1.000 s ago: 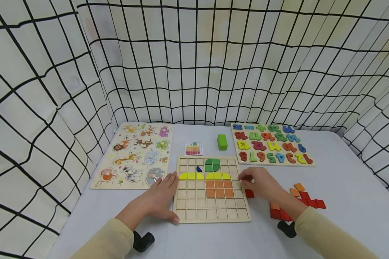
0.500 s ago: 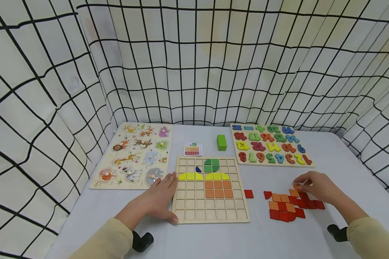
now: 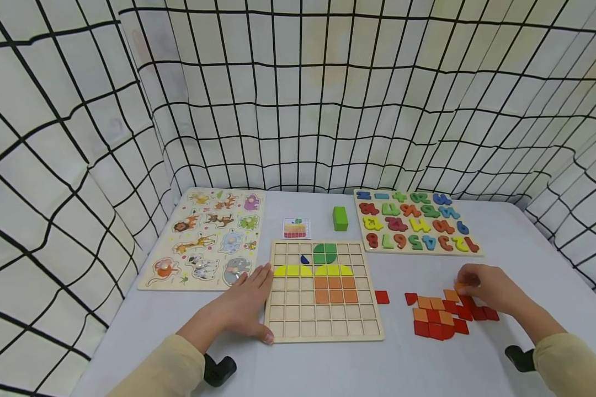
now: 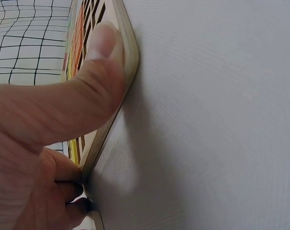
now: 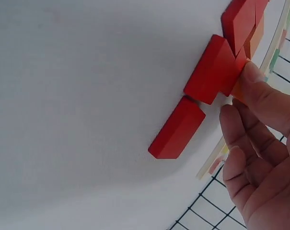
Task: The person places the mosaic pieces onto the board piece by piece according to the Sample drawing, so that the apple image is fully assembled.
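Observation:
A wooden grid board (image 3: 293,328) lies in the middle of the table, with green, yellow, orange and blue pieces set in some cells. Along its left edge rests my left hand (image 3: 243,303), fingers extended, the thumb (image 4: 102,43) on the near corner in the left wrist view. Over on the right, my right hand (image 3: 489,286) is at the far side of a cluster of red and orange tiles (image 3: 434,317). Its thumb and fingers pinch an orange tile (image 5: 237,90), mostly covered by the thumb. Red tiles (image 5: 177,128) lie beside that hand.
A single red tile (image 3: 382,297) lies by the board's right edge. Behind the board are a pattern card (image 3: 296,228) and a green block (image 3: 340,219). An animal puzzle (image 3: 203,240) lies left, a number puzzle (image 3: 417,223) back right. Black netting (image 3: 298,110) surrounds the table.
My right hand has gone from the board's right edge to the tile cluster, leaving a red tile visible by the board, and now pinches an orange tile. The left hand has stayed put.

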The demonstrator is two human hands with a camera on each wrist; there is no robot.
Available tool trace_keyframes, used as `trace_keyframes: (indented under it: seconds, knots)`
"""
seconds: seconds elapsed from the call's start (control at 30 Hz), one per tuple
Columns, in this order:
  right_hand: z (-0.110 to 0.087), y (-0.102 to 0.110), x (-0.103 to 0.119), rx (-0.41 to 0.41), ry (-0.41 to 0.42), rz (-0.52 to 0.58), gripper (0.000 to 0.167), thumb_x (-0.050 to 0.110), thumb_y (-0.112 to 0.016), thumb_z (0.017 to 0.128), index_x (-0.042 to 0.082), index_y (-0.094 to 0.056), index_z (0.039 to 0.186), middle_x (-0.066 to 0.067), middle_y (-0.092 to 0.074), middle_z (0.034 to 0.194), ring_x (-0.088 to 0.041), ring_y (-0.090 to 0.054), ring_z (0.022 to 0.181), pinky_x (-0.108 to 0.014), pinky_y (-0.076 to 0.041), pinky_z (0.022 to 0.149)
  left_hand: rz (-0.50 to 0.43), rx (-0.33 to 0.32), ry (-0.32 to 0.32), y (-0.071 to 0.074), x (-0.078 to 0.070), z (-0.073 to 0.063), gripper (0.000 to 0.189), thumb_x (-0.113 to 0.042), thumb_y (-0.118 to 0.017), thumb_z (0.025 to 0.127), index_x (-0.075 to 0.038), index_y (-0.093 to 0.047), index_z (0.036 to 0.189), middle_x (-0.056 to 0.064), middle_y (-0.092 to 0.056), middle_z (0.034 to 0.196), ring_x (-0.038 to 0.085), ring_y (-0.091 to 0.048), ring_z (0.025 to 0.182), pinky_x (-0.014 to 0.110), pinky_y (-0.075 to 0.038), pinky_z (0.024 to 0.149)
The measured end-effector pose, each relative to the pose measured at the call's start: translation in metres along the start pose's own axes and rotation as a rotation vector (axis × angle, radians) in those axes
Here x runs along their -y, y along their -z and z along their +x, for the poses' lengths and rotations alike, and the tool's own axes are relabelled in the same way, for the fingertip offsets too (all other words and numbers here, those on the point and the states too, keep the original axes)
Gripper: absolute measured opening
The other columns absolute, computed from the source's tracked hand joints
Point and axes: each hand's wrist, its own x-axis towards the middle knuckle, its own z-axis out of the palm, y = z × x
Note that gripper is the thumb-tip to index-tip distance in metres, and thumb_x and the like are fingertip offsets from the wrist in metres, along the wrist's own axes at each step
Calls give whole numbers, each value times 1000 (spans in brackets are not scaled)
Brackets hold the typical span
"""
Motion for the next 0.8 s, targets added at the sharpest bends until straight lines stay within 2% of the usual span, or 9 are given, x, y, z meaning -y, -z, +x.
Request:
trace_keyframes:
  seconds: [0.13, 0.27, 0.37, 0.5, 0.63, 0.8]
  knots:
    - [1, 1, 2, -36, 21, -6, 16, 7, -77, 88, 6, -64, 98, -3, -67, 92, -19, -59, 88, -33, -59, 74, 5, -2, -3, 1, 0, 0, 127, -51, -90, 71, 9, -20, 159, 23, -11, 171, 39, -11, 160, 59, -12, 129]
    - [8, 3, 20, -117, 65, 8, 13, 4, -77, 89, 6, -67, 96, -4, -69, 90, -22, -62, 87, -31, -59, 73, 2, -3, -3, 1, 0, -1, 127, -50, -91, 71, 9, -20, 159, 24, -11, 171, 39, -12, 159, 60, -12, 129]
    - [17, -3, 45, -153, 105, 37, 10, 5, -76, 90, 8, -70, 97, -4, -70, 92, -23, -64, 90, -29, -59, 73, 0, 0, 0, 1, 0, -1, 127, -50, -91, 71, 9, -20, 159, 24, -11, 171, 39, -12, 159, 60, -12, 129]
    - [31, -16, 88, -150, 177, 77, 9, 4, -75, 91, 11, -72, 96, -2, -71, 93, -21, -65, 92, -28, -59, 76, -5, 4, 3, 1, 0, -1, 127, -51, -90, 71, 8, -20, 159, 23, -10, 171, 39, -11, 160, 59, -12, 129]
    - [42, -30, 126, -122, 261, 118, 10, 4, -75, 91, 13, -72, 94, 1, -70, 90, -17, -63, 89, -28, -59, 78, -14, -4, -5, 0, 1, -1, 127, -50, -90, 72, 8, -20, 159, 22, -10, 171, 38, -10, 160, 58, -12, 129]
    - [54, -48, 163, -70, 359, 130, 9, 7, -76, 90, 15, -72, 91, 5, -68, 88, -12, -61, 84, -25, -57, 77, -19, -16, -13, 0, 1, -2, 127, -51, -90, 71, 8, -20, 159, 23, -10, 171, 38, -10, 160, 58, -12, 129]
